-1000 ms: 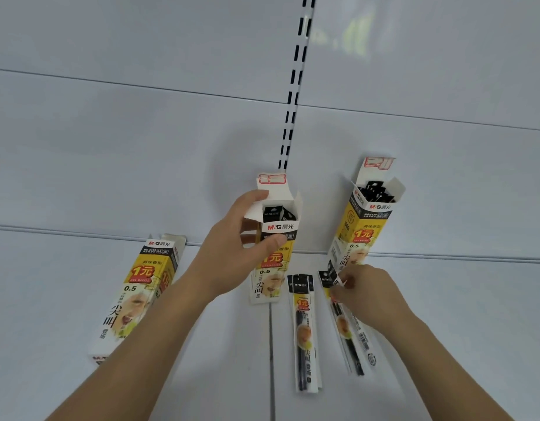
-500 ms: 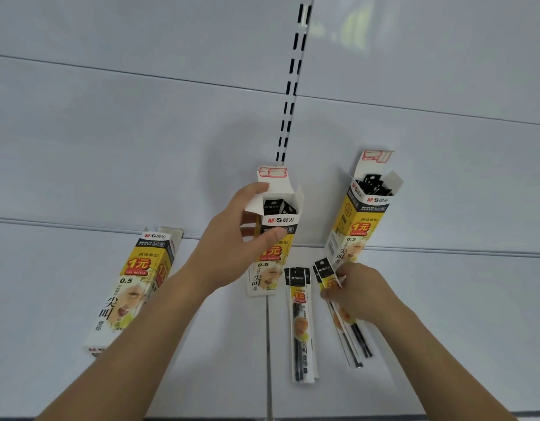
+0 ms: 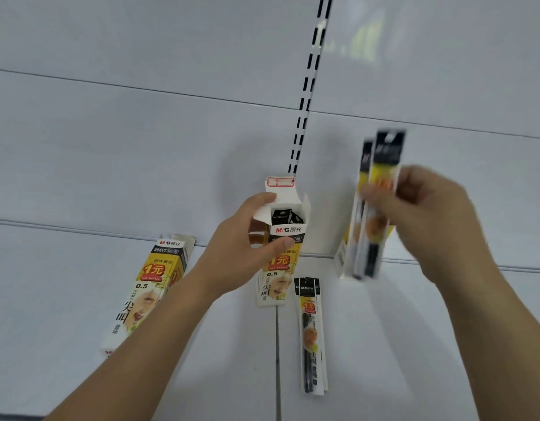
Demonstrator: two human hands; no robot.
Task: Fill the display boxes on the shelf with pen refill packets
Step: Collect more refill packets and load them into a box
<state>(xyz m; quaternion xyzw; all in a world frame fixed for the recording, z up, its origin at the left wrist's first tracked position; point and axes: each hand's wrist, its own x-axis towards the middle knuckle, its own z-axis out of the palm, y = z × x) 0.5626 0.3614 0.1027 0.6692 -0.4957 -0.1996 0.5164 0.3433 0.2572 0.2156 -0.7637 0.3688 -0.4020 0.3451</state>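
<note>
My left hand (image 3: 247, 241) grips the middle display box (image 3: 282, 241), a yellow, black and white carton standing upright with its top flap open and black packet tops showing inside. My right hand (image 3: 420, 214) holds a pair of pen refill packets (image 3: 375, 208) raised upright in the air, blurred by motion, to the right of that box. Behind these packets stands the right display box (image 3: 341, 256), mostly hidden. More refill packets (image 3: 311, 332) lie flat on the white shelf (image 3: 80, 299) in front of the middle box.
A third display box (image 3: 150, 287) leans at the left against the shelf's white back panel (image 3: 111, 147). A slotted black-holed upright (image 3: 308, 86) runs up the panel above the middle box. A seam in the shelf runs forward from the middle box.
My right hand has lifted two refill packets off the shelf and raised them up and to the right, in front of the right box. My left hand still holds the middle box.
</note>
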